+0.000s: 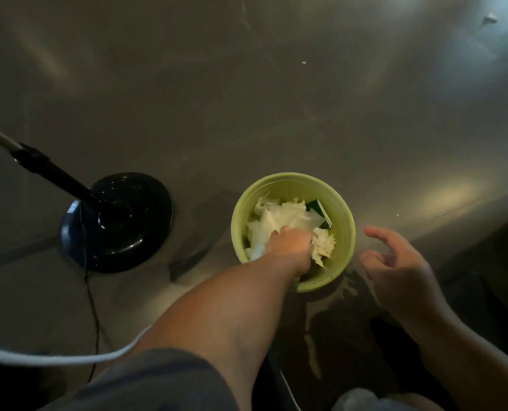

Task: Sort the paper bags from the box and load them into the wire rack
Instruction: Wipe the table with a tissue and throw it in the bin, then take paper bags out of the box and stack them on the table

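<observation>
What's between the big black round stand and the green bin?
Only bare grey floor lies between the black stand base and the green bin, with shadows across it, in the head view.

**On the floor: stand, bin, cables**

A grey floor (247,84) fills the view, glossy in patches and scuffed, with a few pale specks toward its far edge. At the left sits a round black stand base (119,223), a pole (39,164) rising from it toward the left edge — black low down, silver higher up. A thin black wire (94,315) trails from the base toward the near edge. A white cable (54,358) curves across the near left corner. Right of the base stands a green bin (340,229) — white crumpled paper (279,218) and something dark green (318,207) inside.
</observation>
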